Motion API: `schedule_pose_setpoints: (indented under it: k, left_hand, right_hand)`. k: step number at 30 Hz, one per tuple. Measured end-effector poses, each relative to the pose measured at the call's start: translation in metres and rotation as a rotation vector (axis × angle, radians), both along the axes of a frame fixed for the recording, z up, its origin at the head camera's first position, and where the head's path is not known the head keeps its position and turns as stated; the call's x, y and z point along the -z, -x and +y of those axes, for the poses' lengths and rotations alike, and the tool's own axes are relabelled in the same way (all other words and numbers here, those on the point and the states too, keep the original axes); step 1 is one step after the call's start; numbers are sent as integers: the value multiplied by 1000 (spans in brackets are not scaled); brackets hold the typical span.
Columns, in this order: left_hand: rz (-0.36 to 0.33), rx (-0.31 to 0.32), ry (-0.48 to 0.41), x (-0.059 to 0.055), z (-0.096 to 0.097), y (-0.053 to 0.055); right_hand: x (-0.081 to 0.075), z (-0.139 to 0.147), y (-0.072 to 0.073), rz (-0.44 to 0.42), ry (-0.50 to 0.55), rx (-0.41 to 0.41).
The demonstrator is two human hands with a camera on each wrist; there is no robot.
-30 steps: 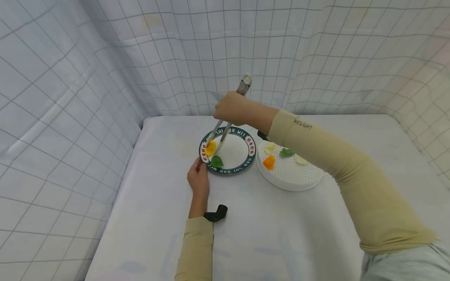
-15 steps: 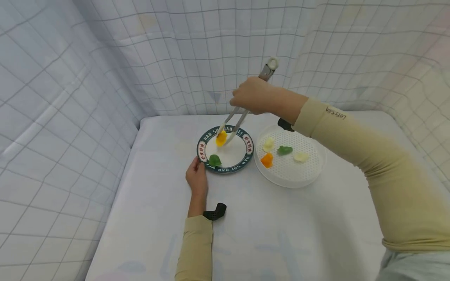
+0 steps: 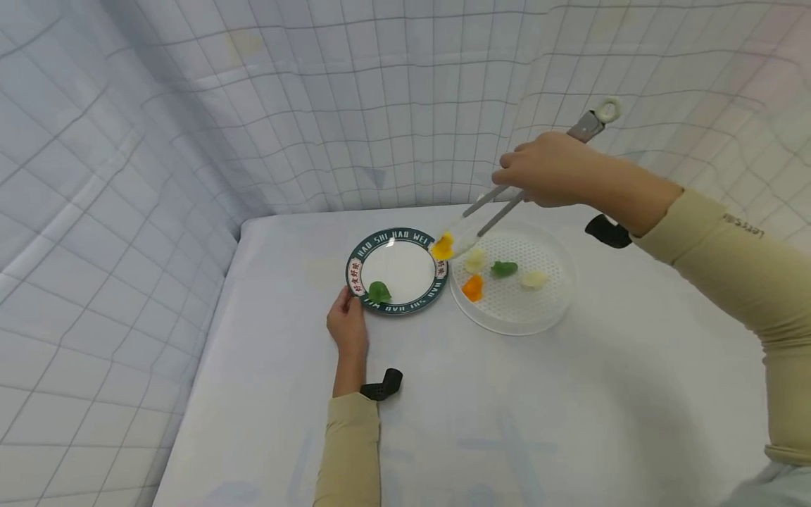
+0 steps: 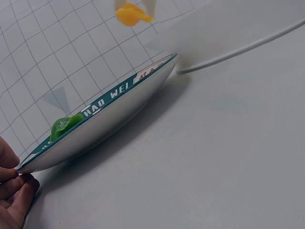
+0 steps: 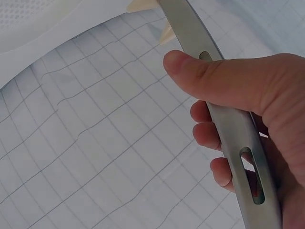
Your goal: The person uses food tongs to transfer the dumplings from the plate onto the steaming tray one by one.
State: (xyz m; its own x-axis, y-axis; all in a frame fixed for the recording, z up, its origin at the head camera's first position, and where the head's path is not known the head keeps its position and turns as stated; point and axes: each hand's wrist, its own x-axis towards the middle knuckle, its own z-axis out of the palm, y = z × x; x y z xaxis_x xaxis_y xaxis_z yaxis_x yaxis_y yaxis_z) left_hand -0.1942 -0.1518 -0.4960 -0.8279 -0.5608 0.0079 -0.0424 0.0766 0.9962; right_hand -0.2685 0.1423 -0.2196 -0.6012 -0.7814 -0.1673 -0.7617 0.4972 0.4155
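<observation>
My right hand (image 3: 548,169) grips metal tongs (image 5: 238,138) with pale tips. A small yellow dumpling-like piece (image 3: 442,246) hangs at the tips, above the gap between plate and round tray. With fingers and thumb, my left hand (image 3: 347,325) pinches the near left rim of the green-rimmed white plate (image 3: 405,271). On that plate lies a green leaf-like piece (image 3: 379,292), also visible over the rim in the left wrist view. The white perforated round tray (image 3: 519,310) stands right of the plate. It bears an orange piece (image 3: 472,287), a green piece (image 3: 504,269) and two pale yellow pieces (image 3: 534,279).
A white cloth covers the table (image 3: 443,408). Behind and to the left hangs a white curtain with a grid pattern (image 3: 355,105), close to the table's back edge. A black wrist camera mount (image 3: 383,385) sits on the left forearm.
My right hand has moved right with the tongs, lifting the yellow piece off the plate towards the tray. The left hand still holds the plate's rim.
</observation>
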Motion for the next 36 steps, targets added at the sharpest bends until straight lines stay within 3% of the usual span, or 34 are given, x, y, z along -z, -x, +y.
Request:
schedule_pose_setpoints:
  k: [10, 18, 24, 36]
  left_hand:
    - [2, -3, -5, -1, -3, -2]
    - [-7, -11, 5, -1, -9, -4]
    - [1, -13, -1, 1, -11, -4]
    - [-19, -11, -10, -2, -9, -3]
  right_hand:
    - [10, 57, -33, 17, 106, 9]
    - [35, 77, -52, 47, 147, -55]
    - [49, 77, -56, 39, 121, -86]
    - [60, 71, -49, 37, 77, -74]
